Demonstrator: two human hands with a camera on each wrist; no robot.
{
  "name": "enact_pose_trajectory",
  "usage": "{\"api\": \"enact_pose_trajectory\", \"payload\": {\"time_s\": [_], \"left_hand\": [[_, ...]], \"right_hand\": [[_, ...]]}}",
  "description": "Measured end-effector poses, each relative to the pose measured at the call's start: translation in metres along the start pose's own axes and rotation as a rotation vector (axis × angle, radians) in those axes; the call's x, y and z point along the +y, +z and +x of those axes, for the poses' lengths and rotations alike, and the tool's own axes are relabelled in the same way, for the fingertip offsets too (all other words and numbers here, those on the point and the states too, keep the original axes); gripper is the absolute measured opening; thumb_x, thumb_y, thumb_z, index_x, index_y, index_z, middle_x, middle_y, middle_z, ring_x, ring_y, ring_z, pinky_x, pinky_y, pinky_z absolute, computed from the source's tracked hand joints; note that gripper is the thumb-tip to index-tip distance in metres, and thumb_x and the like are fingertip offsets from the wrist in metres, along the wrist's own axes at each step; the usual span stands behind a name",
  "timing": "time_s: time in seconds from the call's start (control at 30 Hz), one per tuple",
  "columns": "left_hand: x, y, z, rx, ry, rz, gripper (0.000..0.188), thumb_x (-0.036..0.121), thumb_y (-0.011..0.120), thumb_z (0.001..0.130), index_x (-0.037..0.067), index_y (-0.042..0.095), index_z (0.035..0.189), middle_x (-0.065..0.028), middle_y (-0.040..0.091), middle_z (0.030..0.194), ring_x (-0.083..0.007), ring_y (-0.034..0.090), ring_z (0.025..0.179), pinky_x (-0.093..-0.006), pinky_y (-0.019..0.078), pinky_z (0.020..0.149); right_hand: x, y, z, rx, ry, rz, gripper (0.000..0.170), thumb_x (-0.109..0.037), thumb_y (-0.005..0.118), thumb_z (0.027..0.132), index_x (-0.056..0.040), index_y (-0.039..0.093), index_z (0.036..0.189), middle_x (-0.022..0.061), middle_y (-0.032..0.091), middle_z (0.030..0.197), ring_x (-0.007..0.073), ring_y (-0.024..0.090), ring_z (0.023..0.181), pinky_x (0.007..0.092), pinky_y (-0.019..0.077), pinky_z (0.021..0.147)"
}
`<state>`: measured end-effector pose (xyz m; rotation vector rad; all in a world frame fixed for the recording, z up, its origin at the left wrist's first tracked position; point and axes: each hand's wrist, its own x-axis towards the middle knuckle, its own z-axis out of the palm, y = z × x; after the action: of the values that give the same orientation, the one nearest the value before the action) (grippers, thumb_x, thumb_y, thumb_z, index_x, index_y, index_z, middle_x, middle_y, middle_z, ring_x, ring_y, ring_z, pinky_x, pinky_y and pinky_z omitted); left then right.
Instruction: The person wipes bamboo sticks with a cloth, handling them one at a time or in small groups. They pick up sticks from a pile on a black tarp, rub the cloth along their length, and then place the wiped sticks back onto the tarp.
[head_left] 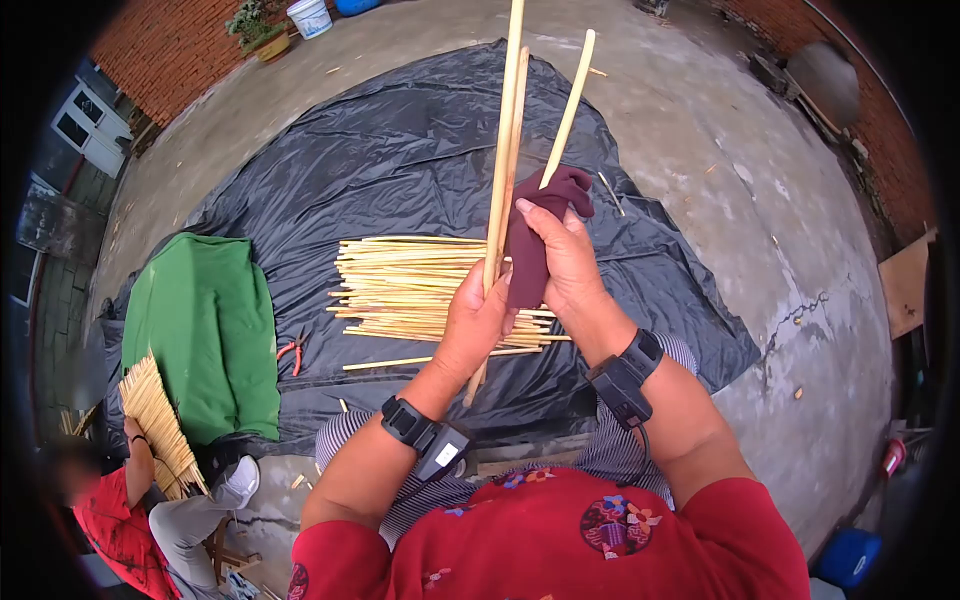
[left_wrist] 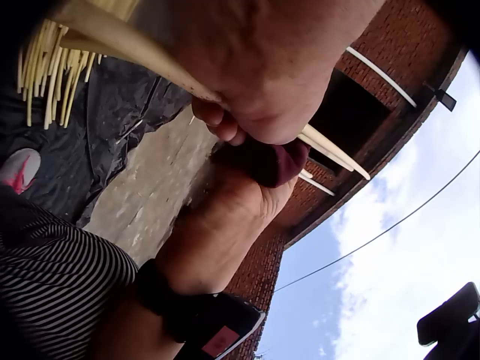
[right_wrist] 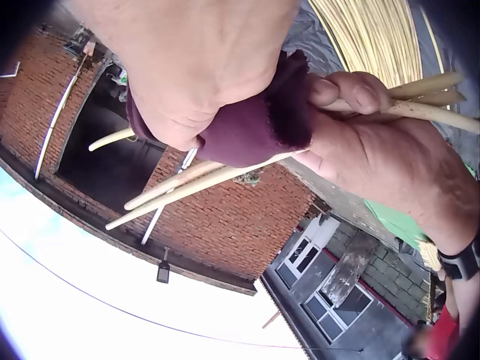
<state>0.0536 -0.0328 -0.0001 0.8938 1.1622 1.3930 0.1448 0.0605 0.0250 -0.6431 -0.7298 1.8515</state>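
My left hand (head_left: 472, 318) grips a few long pale peeled sticks (head_left: 506, 130) that point up and away from me, their lower ends poking out below the fist. Close beside it, my right hand (head_left: 572, 262) holds a maroon cloth (head_left: 528, 255) folded around another stick (head_left: 570, 110), whose top slants to the right. In the right wrist view the cloth (right_wrist: 247, 131) hangs between the two hands, its fuzzy edge right at the left fingers. Part of the wrapped stick is hidden in the cloth. Below lies a pile of similar sticks (head_left: 385, 285).
A black plastic sheet (head_left: 400, 140) covers the concrete floor (head_left: 720, 190). To the left lie a green cloth (head_left: 205, 330) and red-handled pliers (head_left: 292, 352). At lower left another person (head_left: 115, 515) sits with a bundle of sticks (head_left: 160, 425). Brick walls border the yard.
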Motion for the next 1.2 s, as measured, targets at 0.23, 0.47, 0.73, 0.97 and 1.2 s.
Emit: {"api": "enact_pose_trajectory", "payload": {"time_s": [0.23, 0.47, 0.73, 0.97, 1.2], "left_hand": [[-0.004, -0.007, -0.015, -0.186, -0.169, 0.023, 0.020, 0.025, 0.051, 0.097, 0.006, 0.047, 0.104, 0.0008, 0.046, 0.065, -0.0047, 0.040, 0.047, -0.0182, 0.0311, 0.040], [0.001, -0.012, -0.018, -0.207, -0.185, 0.047, 0.023, 0.024, 0.053, 0.096, 0.003, 0.049, 0.106, 0.0026, 0.044, 0.062, -0.0043, 0.038, 0.047, -0.0190, 0.0311, 0.041], [-0.001, -0.020, -0.027, -0.282, -0.310, 0.154, 0.021, 0.021, 0.058, 0.094, 0.005, 0.052, 0.106, 0.0035, 0.045, 0.064, -0.0035, 0.039, 0.048, -0.0185, 0.0304, 0.041], [-0.014, -0.015, -0.025, -0.316, -0.376, 0.018, 0.020, 0.023, 0.058, 0.094, 0.006, 0.054, 0.105, 0.0035, 0.045, 0.064, -0.0036, 0.038, 0.049, -0.0177, 0.0298, 0.041], [-0.017, -0.002, 0.008, -0.255, -0.310, -0.273, 0.020, 0.029, 0.055, 0.095, 0.009, 0.051, 0.094, 0.0022, 0.046, 0.065, -0.0052, 0.041, 0.049, -0.0177, 0.0324, 0.041]], "right_hand": [[-0.033, -0.017, 0.027, 0.179, -0.150, 0.056, 0.021, -0.019, 0.067, 0.085, -0.0087, 0.054, 0.098, 0.0035, 0.060, 0.082, 0.0130, 0.057, 0.062, 0.0263, 0.0467, 0.051], [-0.035, -0.021, 0.025, 0.055, 0.010, -0.009, 0.022, -0.029, 0.062, 0.088, -0.0074, 0.060, 0.095, 0.0036, 0.064, 0.079, 0.0136, 0.061, 0.063, 0.0264, 0.0483, 0.051], [-0.096, -0.081, 0.053, 0.273, -0.250, 0.036, 0.025, -0.032, 0.070, 0.082, -0.0103, 0.058, 0.086, 0.0049, 0.063, 0.077, 0.0182, 0.059, 0.059, 0.0296, 0.0463, 0.049], [-0.108, -0.117, 0.058, 0.256, -0.142, 0.124, 0.025, -0.031, 0.070, 0.082, -0.0109, 0.057, 0.086, 0.0047, 0.061, 0.078, 0.0159, 0.057, 0.060, 0.0271, 0.0420, 0.044], [-0.020, -0.039, 0.003, 0.006, 0.177, -0.048, 0.027, -0.030, 0.067, 0.087, -0.0086, 0.056, 0.100, 0.0039, 0.061, 0.088, 0.0135, 0.060, 0.078, 0.0293, 0.0529, 0.070]]}}
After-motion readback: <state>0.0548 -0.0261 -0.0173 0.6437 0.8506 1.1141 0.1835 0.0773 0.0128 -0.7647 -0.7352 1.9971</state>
